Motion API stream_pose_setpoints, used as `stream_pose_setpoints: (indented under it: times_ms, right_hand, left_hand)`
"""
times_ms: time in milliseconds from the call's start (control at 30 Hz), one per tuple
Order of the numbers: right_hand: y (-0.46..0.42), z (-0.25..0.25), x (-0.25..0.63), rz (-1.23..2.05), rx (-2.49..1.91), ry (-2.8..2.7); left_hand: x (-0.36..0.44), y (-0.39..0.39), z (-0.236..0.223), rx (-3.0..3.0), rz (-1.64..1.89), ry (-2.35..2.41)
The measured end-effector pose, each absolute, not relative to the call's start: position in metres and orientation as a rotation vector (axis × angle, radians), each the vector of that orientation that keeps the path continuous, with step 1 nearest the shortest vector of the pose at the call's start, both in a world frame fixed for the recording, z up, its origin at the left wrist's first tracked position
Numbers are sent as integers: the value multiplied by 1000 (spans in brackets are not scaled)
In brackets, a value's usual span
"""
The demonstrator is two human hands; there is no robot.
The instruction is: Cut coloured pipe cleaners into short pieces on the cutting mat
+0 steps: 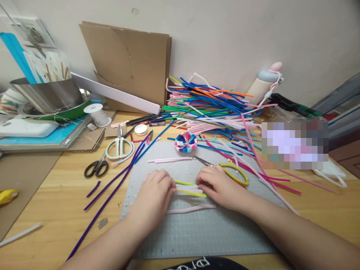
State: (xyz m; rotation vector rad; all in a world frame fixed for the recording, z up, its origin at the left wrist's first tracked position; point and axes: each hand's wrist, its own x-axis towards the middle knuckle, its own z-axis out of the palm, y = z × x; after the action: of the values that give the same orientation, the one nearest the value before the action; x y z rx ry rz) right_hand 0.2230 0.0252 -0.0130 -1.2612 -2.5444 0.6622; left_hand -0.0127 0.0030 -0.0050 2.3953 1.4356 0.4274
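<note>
Short bundle: thin yellow-green fuzzy stems [191, 193] with a white fuzzy stem [186, 188] between them, stretched from hand to hand over the grey gridded cutting mat [225, 236]. It is a little blurred, so I cannot tell if it touches the mat.
Left hand [159, 187]: the fingertips are together, pinching the left part of the bundle; they hide those ends.
Right hand [218, 185]: thumb and forefinger are closed on the right part of the bundle.
Uneven end: the lower yellow-green stem shows its tip by the right thumb. In my judgement, it is good to make the tips level while the left fingers hold firm.
Pressure: a light pinch seems best, because such soft stems probably bend and flatten easily.
Pale pink fuzzy stem [194, 209]: lies on the mat, nearer to the person than the bundle; the wrists should not drag it.
Yellow-handled metal scissors [244, 174]: partly behind the right hand; the knuckles should keep away from the blades.
</note>
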Motion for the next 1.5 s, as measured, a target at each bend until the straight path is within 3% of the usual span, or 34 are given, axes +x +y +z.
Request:
stream_pose_setpoints:
  times_ms: [133,367,567,933,1200,1500]
  right_hand:
    - [16,-11,217,696,-1191,-2597]
    - [-2,3,210,775,-1152,-2666]
    - [-12,-2,206,650,-1119,-2729]
    - [-10,8,212,570,-1329,-2733]
    - [-16,8,229,818,-1737,-2683]
    - [-8,18,224,808,-1951,-2666]
  left_hand:
    - [-21,12,-3,2319,603,1611]
    - [-14,19,-17,2277,461,1555]
    - [-26,16,-6,2150,556,1519]
    - [-41,-15,23,2066,-95,1537]
    - [-39,-17,16,1966,-132,1507]
    - [-40,-18,20,1978,-232,1588]
